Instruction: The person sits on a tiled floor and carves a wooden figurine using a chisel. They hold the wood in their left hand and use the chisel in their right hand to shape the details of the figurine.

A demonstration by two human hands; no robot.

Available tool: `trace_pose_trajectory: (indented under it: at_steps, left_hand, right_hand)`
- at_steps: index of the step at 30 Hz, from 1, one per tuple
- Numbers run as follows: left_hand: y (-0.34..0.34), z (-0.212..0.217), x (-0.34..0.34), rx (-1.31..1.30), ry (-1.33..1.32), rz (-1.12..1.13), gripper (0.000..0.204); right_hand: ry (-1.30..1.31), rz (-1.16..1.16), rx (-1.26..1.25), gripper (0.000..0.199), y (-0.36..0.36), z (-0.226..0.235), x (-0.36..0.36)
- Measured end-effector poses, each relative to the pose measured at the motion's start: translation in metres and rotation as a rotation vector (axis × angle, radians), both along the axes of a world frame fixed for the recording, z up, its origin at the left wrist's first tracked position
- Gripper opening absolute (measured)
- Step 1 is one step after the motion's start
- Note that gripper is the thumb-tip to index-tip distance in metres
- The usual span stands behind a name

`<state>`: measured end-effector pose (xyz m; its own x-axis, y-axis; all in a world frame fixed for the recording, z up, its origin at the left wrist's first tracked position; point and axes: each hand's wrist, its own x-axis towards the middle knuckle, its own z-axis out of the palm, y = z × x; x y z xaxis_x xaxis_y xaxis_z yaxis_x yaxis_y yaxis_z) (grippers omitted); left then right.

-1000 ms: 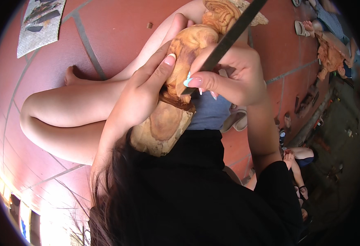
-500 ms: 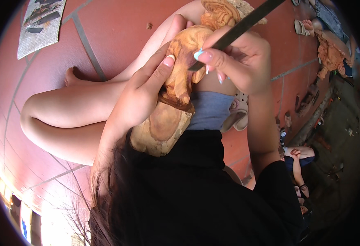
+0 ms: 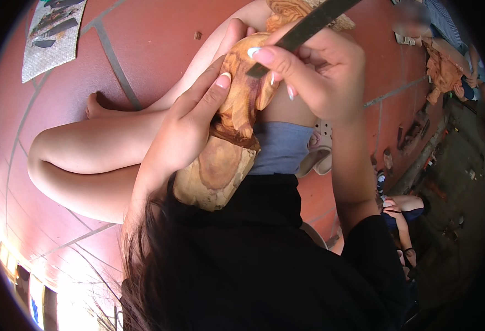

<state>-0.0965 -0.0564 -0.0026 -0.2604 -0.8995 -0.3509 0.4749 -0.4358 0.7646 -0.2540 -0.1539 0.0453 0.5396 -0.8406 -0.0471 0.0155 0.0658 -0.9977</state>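
A carved wooden figure [image 3: 237,98] with a rough, blocky base [image 3: 216,168] lies across my lap, its base against my black shirt. My left hand [image 3: 194,117] grips the carving from its left side, thumb laid over the top. In my right hand [image 3: 328,74] is a long, flat, dark metal strip like a file [image 3: 304,34], pinched between thumb and fingers. Its squared lower end is over the figure's upper part; whether it touches the wood I cannot tell. Past my right hand, the figure's far end [image 3: 289,14] shows folded carved detail, partly hidden.
My bare legs [image 3: 99,140] are folded on the red tiled floor [image 3: 143,38]. A pale mat [image 3: 52,41] with several dark blades lies at far left. Light-coloured clogs [image 3: 321,149] sit by my right side. On the right, other people sit, one beside another wooden carving [image 3: 444,71].
The metal strip's lower end has moved up and slightly left along the carving, with my right hand. My left hand keeps its grip; the carving has barely shifted.
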Motion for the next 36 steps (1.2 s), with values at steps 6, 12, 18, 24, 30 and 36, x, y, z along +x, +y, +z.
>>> trace_pose_trajectory:
  at_steps: [6,12,18,24,30,36]
  left_hand:
    - [-0.003,-0.011,-0.002,0.002,0.068,0.0,0.05]
    - [0.002,0.002,0.002,-0.014,0.008,0.005,0.051]
    - [-0.004,-0.004,-0.003,-0.022,-0.032,-0.036,0.05]
    - [0.0,0.001,0.001,-0.078,-0.021,-0.011,0.05]
    - [0.0,0.0,0.0,-0.025,0.007,0.008,0.05]
    - [-0.003,-0.002,-0.001,-0.003,0.015,-0.015,0.052]
  right_hand:
    - [0.165,0.345,-0.336,0.017,0.006,-0.013,-0.013]
    - [0.082,0.264,-0.071,0.011,-0.004,0.004,-0.007]
    - [0.25,0.164,-0.125,0.011,-0.004,-0.006,-0.012]
    - [0.176,0.319,-0.327,0.012,-0.004,-0.005,-0.008]
    - [0.13,0.304,-0.194,0.009,-0.004,0.002,-0.004]
    - [0.125,-0.019,-0.284,0.012,-0.02,-0.004,-0.011]
